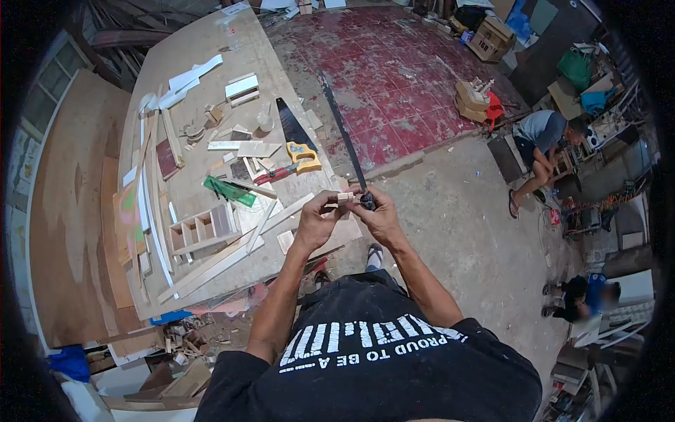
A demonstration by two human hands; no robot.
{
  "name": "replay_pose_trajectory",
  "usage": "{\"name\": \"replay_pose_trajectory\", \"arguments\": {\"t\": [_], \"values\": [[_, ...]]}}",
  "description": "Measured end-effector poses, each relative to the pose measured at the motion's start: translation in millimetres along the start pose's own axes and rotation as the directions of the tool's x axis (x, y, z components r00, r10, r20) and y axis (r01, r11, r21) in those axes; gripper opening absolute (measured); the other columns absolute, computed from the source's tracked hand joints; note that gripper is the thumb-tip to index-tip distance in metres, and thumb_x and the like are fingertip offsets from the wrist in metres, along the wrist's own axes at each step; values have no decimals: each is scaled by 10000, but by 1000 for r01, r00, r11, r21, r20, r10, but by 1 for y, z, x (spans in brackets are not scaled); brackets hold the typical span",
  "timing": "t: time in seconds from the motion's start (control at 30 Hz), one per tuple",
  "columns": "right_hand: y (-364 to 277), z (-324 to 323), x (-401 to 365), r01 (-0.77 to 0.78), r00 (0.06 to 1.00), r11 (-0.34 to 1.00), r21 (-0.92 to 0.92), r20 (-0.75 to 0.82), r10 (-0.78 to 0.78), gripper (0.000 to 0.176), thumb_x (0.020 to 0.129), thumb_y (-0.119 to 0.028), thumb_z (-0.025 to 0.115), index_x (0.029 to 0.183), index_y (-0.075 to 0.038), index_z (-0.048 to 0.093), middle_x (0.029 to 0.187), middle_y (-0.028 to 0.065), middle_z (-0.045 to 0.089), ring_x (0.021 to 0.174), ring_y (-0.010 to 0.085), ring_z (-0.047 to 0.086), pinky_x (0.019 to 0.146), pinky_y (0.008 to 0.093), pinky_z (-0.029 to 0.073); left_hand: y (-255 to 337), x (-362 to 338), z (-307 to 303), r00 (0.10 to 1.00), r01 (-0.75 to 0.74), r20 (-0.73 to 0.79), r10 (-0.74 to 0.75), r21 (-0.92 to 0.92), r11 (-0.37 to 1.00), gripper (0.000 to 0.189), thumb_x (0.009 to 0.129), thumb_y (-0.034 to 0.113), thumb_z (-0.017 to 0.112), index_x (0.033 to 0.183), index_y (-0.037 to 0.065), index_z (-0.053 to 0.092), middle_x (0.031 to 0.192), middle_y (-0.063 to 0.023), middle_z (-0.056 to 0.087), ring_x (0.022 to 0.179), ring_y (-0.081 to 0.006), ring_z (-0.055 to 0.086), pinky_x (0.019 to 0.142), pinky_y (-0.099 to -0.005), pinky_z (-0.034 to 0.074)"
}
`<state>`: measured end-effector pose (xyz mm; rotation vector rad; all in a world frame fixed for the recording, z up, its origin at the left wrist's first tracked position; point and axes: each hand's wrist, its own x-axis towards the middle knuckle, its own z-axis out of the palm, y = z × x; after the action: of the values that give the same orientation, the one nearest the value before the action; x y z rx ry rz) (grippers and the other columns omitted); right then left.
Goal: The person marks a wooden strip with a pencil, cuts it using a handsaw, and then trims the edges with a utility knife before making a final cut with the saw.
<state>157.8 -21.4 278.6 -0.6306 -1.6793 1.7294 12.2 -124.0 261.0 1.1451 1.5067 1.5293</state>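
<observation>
My left hand (320, 221) pinches a small light wooden piece (344, 198) in front of my chest. Close beside it, my right hand (382, 214) is closed on the black handle (367, 202) of a long, thin dark blade (342, 130), which points forward and away from me. The fingertips of both hands nearly meet at the wooden piece. On the table (271, 70), just left of my hands, lie a handsaw with a yellow handle (304, 157) and a red tool (275, 174).
A divided wooden box (204, 231), a green piece (230, 191), wood strips and a clear cup (265, 119) are on the table. One person (541, 141) sits at the right; another (587, 294) is lower right. A cardboard box (489, 41) stands at the back.
</observation>
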Motion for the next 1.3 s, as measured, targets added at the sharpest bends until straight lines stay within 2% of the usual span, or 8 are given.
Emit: {"name": "replay_pose_trajectory", "arguments": {"t": [0.47, 0.5, 0.6, 0.8, 1.0, 1.07, 1.1, 1.3], "values": [[32, -33, 14, -161, 978, 984, -81, -146, 148, 305, 972, -255, 732, 1218, -77, 704, 799, -96, 551, 597, 10, 396, 521, 221, 307, -55, 13, 32, 945, 283, -88, -315, -265, 922, 232, 992, 132, 667, 1194, 20, 693, 991, -8, 702, 895, -86, 635, 778, -282, 555], [29, -40, 9, -320, 937, 946, -60, -164, 307, 330, 981, -226, 711, 1227, -9, 685, 948, 0, 636, 858, 99, 546, 790, 271, 460, -68, 16, 33, 937, 288, -125, -327, -255, 923, 241, 990, 130, 666, 1205, 25, 689, 994, -4, 699, 896, -86, 637, 753, -285, 566], [68, -70, -11, -518, 854, 837, -178, -175, 491, 356, 977, -251, 708, 1246, -20, 681, 937, 10, 635, 862, 108, 559, 802, 274, 463, -101, 28, 41, 898, 341, -151, -413, -356, 870, 276, 982, 113, 659, 1243, 25, 670, 1009, 1, 693, 907, -96, 646, 706, -287, 590], [142, -91, -61, -689, 722, 723, -57, -138, 677, 358, 941, -236, 730, 1276, -114, 698, 726, -45, 574, 528, 77, 422, 440, 275, 331, -137, 58, 63, 802, 477, -180, -570, -382, 792, 242, 980, 57, 632, 1214, 20, 680, 945, -5, 663, 817, -124, 652, 691, -316, 619], [227, -93, -53, -640, 745, 764, 82, -178, 643, 290, 924, -147, 745, 1186, -36, 688, 707, -12, 593, 501, 86, 491, 432, 264, 371, -220, 77, 67, 749, 567, -244, -616, -245, 786, 280, 936, 71, 684, 1214, 35, 690, 794, 5, 610, 734, -117, 595, 613, -311, 536], [242, -89, -46, -686, 697, 719, 112, -183, 693, 251, 921, -133, 748, 1145, -40, 684, 711, -7, 596, 501, 90, 498, 432, 265, 371, -256, 75, 64, 792, 557, -339, -507, 65, 828, 342, 902, 110, 714, 1225, 6, 672, 740, -48, 635, 733, -193, 646, 657, -355, 528], [246, -85, -42, -685, 694, 720, 112, -203, 691, 233, 923, -125, 745, 1128, -47, 669, 709, -5, 596, 500, 94, 503, 431, 265, 371, -239, 75, 61, 783, 588, -329, -528, 114, 801, 428, 878, 144, 727, 1257, -33, 635, 886, -159, 684, 876, -329, 687, 816, -412, 534], [265, -71, -28, -706, 646, 682, 193, -220, 731, 219, 943, -106, 713, 1142, -55, 638, 703, 7, 599, 507, 103, 535, 431, 262, 379, -208, 68, 52, 896, 443, -309, -320, 543, 713, 691, 873, 183, 732, 1466, -29, 447, 1502, -255, 449, 1318, -438, 473, 1135, -462, 397]]}}
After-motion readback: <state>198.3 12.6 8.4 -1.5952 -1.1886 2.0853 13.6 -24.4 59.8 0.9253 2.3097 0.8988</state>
